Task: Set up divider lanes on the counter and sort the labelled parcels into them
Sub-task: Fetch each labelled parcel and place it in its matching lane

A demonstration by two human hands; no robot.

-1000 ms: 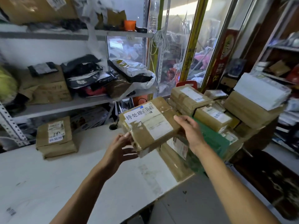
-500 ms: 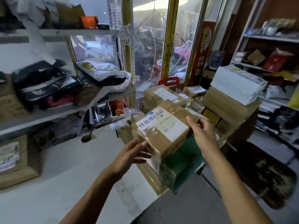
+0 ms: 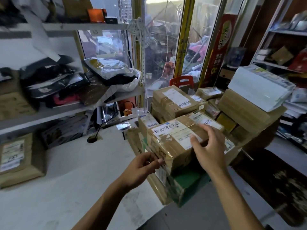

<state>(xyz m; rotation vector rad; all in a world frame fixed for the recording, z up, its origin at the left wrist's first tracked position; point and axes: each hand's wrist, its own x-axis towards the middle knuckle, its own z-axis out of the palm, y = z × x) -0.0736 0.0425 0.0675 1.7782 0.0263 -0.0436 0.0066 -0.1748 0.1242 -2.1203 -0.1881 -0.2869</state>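
On the matte white counter (image 3: 66, 180), the left hand (image 3: 141, 168) pinches the near corner of a glossy-taped, rectangular cardboard parcel (image 3: 174, 143) atop the stack, while the right hand (image 3: 209, 150) hovers over its right end, fingers loosely spread.

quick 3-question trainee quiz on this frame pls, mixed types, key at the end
1. True or false: the parcel under the person's hands carries a white label with printed characters.
2. Which hand touches the near left corner of that parcel? A) left hand B) right hand C) neither
3. Fill in: the white package at the far right lies on top of a large ____ box.

Key: 1 true; 2 A; 3 brown. The right hand's fingers are spread loosely by the parcel's right end; whether they press on it cannot be told.
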